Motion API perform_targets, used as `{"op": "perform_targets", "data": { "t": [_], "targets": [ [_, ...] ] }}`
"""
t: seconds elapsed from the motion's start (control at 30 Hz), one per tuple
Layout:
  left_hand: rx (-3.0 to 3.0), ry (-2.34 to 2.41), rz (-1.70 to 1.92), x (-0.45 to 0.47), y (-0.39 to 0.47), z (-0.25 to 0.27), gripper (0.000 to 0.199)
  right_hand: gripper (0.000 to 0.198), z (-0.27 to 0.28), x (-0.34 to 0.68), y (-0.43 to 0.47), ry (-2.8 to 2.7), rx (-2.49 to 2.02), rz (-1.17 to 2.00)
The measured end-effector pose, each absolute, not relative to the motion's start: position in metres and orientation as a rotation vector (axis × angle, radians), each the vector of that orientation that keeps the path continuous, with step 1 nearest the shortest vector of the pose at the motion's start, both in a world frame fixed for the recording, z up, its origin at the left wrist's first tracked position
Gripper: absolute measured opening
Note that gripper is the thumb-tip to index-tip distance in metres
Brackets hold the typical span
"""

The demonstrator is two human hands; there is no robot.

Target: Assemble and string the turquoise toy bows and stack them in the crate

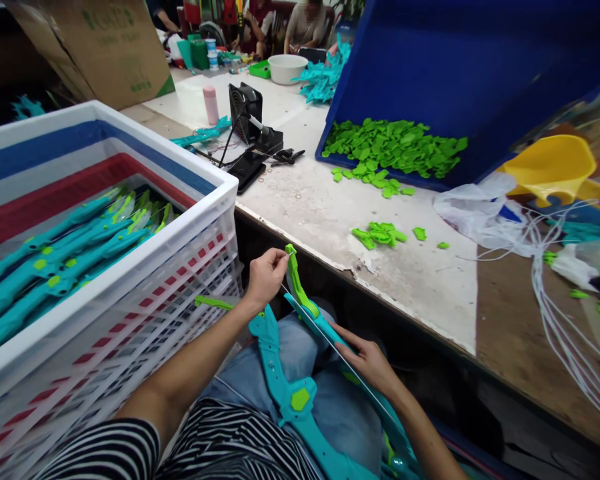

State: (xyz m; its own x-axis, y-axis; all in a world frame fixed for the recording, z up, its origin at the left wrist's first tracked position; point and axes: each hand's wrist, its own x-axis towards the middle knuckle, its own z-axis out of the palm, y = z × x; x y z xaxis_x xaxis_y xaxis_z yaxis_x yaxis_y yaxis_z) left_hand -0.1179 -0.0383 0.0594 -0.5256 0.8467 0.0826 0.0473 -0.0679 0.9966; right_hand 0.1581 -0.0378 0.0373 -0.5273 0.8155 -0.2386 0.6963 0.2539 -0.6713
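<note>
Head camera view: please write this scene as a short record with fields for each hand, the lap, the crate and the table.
left hand: left hand pinches a thin white string at the green tip of a teal plastic toy bow
right hand: right hand grips the same bow lower down
lap: a second teal bow with green hexagon lies on the jeans
crate: white slatted plastic crate holds more teal bows
table: loose small green plastic parts near the edge; tilted blue bin holds more

Toy bow (300, 400) lower end cut off by btm edge.
</note>
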Motion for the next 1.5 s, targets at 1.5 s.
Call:
{"op": "perform_targets", "data": {
  "t": [1.5],
  "targets": [
    [0.905,1.174,1.436,-0.138,-0.031,0.09,0.025,0.009,0.103,-0.014,0.016,-1.896,-0.783,0.403]
  ]
}}
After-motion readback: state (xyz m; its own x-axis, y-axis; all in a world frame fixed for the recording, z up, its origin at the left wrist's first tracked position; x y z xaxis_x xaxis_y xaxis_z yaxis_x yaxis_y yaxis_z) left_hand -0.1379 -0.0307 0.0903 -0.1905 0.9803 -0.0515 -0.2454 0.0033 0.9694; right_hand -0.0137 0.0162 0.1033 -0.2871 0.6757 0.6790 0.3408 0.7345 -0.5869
